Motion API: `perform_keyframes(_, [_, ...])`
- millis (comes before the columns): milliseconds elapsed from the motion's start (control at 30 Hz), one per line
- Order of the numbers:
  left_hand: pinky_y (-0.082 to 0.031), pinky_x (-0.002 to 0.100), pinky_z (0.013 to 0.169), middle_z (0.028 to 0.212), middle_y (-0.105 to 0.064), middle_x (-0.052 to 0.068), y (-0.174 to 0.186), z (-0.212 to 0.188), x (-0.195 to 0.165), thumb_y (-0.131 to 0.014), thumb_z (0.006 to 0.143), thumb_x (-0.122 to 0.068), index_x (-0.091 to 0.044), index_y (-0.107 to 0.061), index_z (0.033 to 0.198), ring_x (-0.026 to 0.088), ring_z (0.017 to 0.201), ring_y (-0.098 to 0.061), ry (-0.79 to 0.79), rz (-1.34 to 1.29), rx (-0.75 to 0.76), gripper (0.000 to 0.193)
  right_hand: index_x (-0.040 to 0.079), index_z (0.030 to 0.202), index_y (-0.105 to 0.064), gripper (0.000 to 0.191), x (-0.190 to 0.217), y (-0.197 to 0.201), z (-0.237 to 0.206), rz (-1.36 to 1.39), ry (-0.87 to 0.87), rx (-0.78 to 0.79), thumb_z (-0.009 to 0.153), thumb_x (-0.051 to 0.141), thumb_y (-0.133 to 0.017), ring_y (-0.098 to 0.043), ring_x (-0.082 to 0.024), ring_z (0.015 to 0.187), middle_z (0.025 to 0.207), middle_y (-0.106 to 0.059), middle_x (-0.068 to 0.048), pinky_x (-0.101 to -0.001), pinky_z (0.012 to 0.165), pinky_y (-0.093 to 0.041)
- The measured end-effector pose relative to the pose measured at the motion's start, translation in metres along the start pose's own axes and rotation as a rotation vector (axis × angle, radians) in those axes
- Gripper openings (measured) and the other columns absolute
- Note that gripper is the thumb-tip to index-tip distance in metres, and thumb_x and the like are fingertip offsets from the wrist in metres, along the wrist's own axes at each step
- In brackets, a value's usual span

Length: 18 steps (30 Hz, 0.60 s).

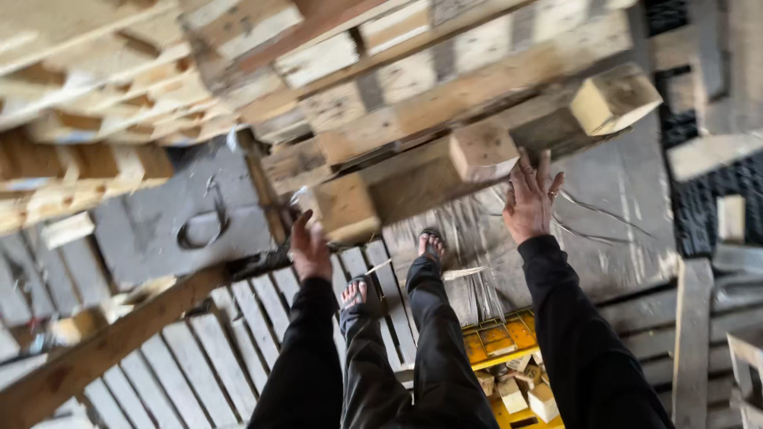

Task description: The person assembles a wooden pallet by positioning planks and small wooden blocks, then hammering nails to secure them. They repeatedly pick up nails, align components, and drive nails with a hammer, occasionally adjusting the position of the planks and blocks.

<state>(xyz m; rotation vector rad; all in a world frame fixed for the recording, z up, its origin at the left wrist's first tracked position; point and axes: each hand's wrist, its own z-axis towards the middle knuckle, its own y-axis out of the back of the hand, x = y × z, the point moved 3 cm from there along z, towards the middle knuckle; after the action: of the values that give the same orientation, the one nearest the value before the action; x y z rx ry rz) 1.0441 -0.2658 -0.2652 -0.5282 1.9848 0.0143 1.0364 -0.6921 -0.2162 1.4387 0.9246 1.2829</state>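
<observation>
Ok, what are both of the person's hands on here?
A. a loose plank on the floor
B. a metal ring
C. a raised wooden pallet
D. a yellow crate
C: the left hand and right hand both reach up to the underside of the tilted wooden pallet, near its blocks.

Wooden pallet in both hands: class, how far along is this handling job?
Done: pallets already lie stacked at upper left. In hand: the left hand and right hand tip a wooden pallet up by its underside. Left: it is not yet set down; loose blocks remain in the yellow crate.
</observation>
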Motion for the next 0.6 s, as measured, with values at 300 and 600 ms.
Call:
perform_keyframes(300, [-0.052, 0.029, 0.070, 0.111, -0.071, 0.005, -0.043, 0.013, 0.018, -0.064, 0.090, -0.065, -0.006, -0.054, 0.151, 0.010, 0.077, -0.058, 0.112, 0.254, 0.025, 0.086, 0.001, 0.157, -0.028, 0.083, 0.027, -0.058, 0.037, 0.337, -0.264, 0.247, 0.090, 0.031, -0.065, -0.008, -0.040, 0.151, 0.164, -0.023, -0.021, -0.0728, 0.112, -0.009])
perform_keyframes(600, [-0.045, 0.036, 0.053, 0.068, -0.064, 0.005, -0.086, 0.045, -0.072, -0.073, 0.088, -0.048, -0.011, -0.063, 0.139, 0.018, 0.055, -0.056, -0.141, 0.892, -0.186, 0.064, 0.014, 0.160, -0.037, 0.068, 0.036, -0.020, 0.066, 0.566, -0.437, 0.227, 0.100, 0.030, -0.066, -0.056, -0.034, 0.136, 0.150, -0.054, -0.018, -0.0453, 0.113, -0.048])
